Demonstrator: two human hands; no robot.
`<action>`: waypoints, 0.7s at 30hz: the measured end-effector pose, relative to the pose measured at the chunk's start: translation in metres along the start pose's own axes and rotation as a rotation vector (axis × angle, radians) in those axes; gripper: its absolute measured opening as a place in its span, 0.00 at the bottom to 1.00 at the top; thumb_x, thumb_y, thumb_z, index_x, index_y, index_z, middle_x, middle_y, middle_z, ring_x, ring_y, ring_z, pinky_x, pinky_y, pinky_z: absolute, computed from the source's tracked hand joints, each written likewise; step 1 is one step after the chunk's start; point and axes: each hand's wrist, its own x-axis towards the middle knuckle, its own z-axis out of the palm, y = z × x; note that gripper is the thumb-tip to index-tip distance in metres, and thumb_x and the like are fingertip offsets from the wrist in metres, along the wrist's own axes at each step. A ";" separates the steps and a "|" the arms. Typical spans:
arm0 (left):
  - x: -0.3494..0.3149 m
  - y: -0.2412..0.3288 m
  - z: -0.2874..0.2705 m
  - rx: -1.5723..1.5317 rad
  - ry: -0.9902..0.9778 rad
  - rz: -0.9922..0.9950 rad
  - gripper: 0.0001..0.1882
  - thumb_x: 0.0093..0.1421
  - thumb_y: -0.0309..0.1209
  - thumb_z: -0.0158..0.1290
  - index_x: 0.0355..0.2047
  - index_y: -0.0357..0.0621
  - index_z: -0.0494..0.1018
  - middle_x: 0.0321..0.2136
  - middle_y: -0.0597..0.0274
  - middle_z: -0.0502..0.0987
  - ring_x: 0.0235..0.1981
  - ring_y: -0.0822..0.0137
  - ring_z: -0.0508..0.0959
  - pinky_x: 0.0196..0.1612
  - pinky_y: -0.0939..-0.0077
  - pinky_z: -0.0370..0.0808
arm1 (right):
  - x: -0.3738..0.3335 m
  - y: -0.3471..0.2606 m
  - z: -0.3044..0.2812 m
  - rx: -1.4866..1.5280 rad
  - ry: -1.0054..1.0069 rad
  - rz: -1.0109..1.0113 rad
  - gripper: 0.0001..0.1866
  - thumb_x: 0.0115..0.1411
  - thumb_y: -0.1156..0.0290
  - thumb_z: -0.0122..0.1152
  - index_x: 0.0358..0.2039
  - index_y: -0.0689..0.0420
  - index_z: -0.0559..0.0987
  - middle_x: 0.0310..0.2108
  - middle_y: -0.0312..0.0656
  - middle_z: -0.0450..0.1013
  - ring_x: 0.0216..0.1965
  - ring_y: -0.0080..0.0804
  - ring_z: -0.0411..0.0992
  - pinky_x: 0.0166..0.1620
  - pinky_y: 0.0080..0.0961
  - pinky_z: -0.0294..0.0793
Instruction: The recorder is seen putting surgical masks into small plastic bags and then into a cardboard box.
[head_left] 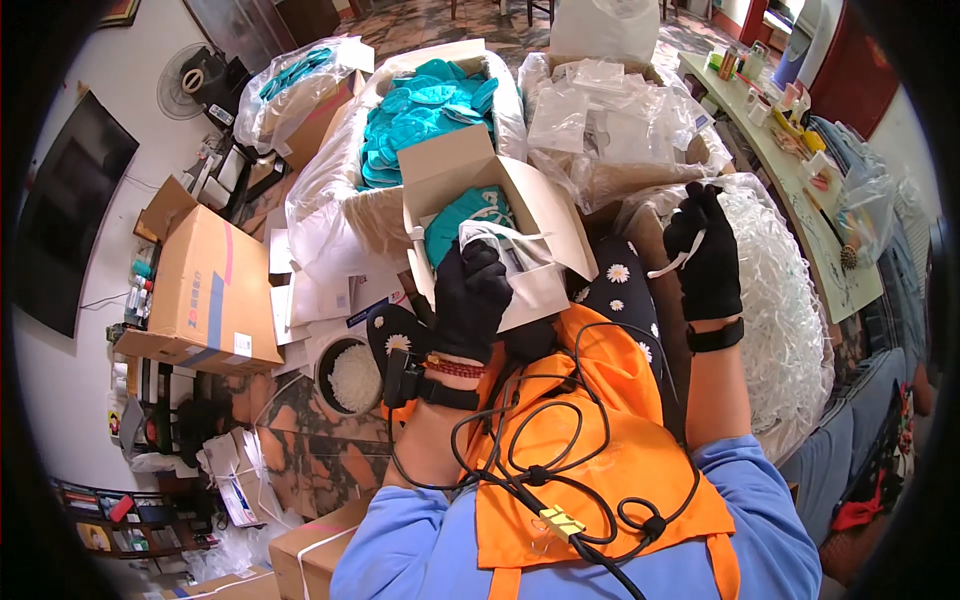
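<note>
teal mask lies inside the open carton at centre frame, white straps across it. from my remote seat, the gloved left hand curls at the carton's near edge; i cannot tell what it grips. right of centre, the right hand pinches a white strip.

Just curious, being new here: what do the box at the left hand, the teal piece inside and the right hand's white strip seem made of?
Box: probably matte cardboard, judging by its stiff, folded flaps. Teal piece: perhaps fabric or fibre sheet, dull, without strong shine. White strip: smooth, slightly curved, perhaps paper or plastic; too small to tell.
</note>
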 end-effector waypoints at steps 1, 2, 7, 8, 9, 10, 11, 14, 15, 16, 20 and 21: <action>0.002 0.000 -0.008 -0.036 0.049 -0.007 0.12 0.67 0.39 0.43 0.26 0.54 0.61 0.19 0.76 0.58 0.18 0.78 0.61 0.27 0.83 0.65 | -0.001 0.002 0.005 -0.005 0.001 0.007 0.14 0.67 0.62 0.49 0.42 0.58 0.76 0.20 0.27 0.63 0.20 0.17 0.61 0.23 0.16 0.60; 0.005 -0.005 -0.016 -0.072 0.098 -0.014 0.12 0.67 0.39 0.43 0.26 0.53 0.61 0.18 0.76 0.58 0.18 0.79 0.61 0.26 0.83 0.65 | -0.003 0.005 0.012 -0.010 0.002 0.014 0.14 0.67 0.62 0.49 0.42 0.58 0.76 0.20 0.27 0.63 0.19 0.17 0.61 0.23 0.17 0.60; 0.015 -0.075 -0.022 1.323 0.414 0.305 0.10 0.64 0.32 0.45 0.41 0.41 0.69 0.28 0.59 0.74 0.28 0.64 0.76 0.32 0.74 0.74 | -0.023 0.043 0.062 -0.040 -0.032 0.178 0.14 0.68 0.60 0.47 0.38 0.57 0.76 0.17 0.26 0.61 0.17 0.20 0.60 0.22 0.18 0.58; 0.016 -0.079 -0.025 1.618 0.328 0.302 0.12 0.62 0.29 0.47 0.44 0.38 0.68 0.32 0.54 0.75 0.33 0.59 0.76 0.37 0.70 0.74 | -0.022 0.050 0.058 -0.039 -0.029 0.195 0.14 0.68 0.59 0.47 0.37 0.56 0.76 0.17 0.26 0.60 0.17 0.20 0.59 0.22 0.18 0.58; 0.015 -0.083 -0.029 1.938 0.253 0.336 0.16 0.59 0.26 0.49 0.48 0.34 0.68 0.36 0.48 0.75 0.38 0.54 0.76 0.42 0.65 0.73 | -0.023 0.053 0.062 -0.069 -0.040 0.167 0.14 0.68 0.59 0.47 0.37 0.56 0.76 0.17 0.26 0.60 0.17 0.20 0.59 0.22 0.18 0.58; 0.014 -0.086 -0.032 2.217 0.187 0.413 0.21 0.57 0.23 0.50 0.52 0.31 0.67 0.39 0.43 0.75 0.42 0.48 0.76 0.48 0.61 0.73 | -0.025 0.056 0.067 -0.098 -0.052 0.139 0.14 0.68 0.59 0.47 0.37 0.56 0.75 0.17 0.27 0.59 0.17 0.19 0.58 0.23 0.18 0.58; 0.020 -0.085 -0.037 2.295 0.181 0.375 0.22 0.56 0.23 0.52 0.52 0.31 0.66 0.40 0.42 0.74 0.44 0.48 0.75 0.49 0.61 0.72 | -0.026 0.058 0.071 -0.128 -0.064 0.111 0.15 0.67 0.59 0.48 0.37 0.56 0.75 0.17 0.27 0.59 0.17 0.19 0.58 0.23 0.18 0.57; 0.026 -0.087 -0.005 2.336 0.176 0.132 0.27 0.51 0.25 0.57 0.52 0.31 0.66 0.43 0.41 0.74 0.47 0.44 0.73 0.53 0.58 0.69 | -0.022 0.068 0.064 -0.061 -0.069 0.128 0.15 0.67 0.58 0.48 0.38 0.57 0.75 0.17 0.26 0.58 0.17 0.19 0.58 0.23 0.18 0.58; 0.020 -0.091 -0.007 2.382 0.139 0.259 0.26 0.50 0.25 0.58 0.51 0.31 0.67 0.42 0.41 0.74 0.46 0.44 0.73 0.52 0.58 0.69 | -0.024 0.069 0.066 -0.051 -0.075 0.144 0.14 0.68 0.59 0.47 0.38 0.57 0.75 0.18 0.27 0.59 0.18 0.19 0.58 0.23 0.17 0.57; 0.016 -0.092 -0.009 2.424 0.101 0.387 0.26 0.50 0.26 0.59 0.50 0.31 0.68 0.42 0.42 0.74 0.45 0.44 0.73 0.51 0.57 0.70 | -0.024 0.068 0.066 -0.069 -0.057 0.127 0.14 0.68 0.61 0.47 0.39 0.57 0.75 0.19 0.27 0.60 0.19 0.19 0.59 0.24 0.17 0.58; 0.011 -0.075 -0.041 2.460 -0.023 0.676 0.25 0.50 0.26 0.58 0.49 0.31 0.67 0.42 0.41 0.74 0.45 0.43 0.73 0.50 0.56 0.70 | -0.025 0.058 0.061 -0.437 0.011 -0.146 0.11 0.68 0.67 0.47 0.44 0.59 0.75 0.23 0.28 0.63 0.23 0.17 0.62 0.28 0.17 0.64; 0.011 -0.071 -0.047 2.450 -0.031 0.639 0.26 0.50 0.26 0.57 0.50 0.31 0.67 0.43 0.40 0.73 0.46 0.43 0.73 0.50 0.55 0.70 | -0.025 0.055 0.058 -0.605 0.034 -0.271 0.11 0.67 0.69 0.47 0.45 0.59 0.75 0.24 0.28 0.64 0.24 0.16 0.63 0.29 0.18 0.66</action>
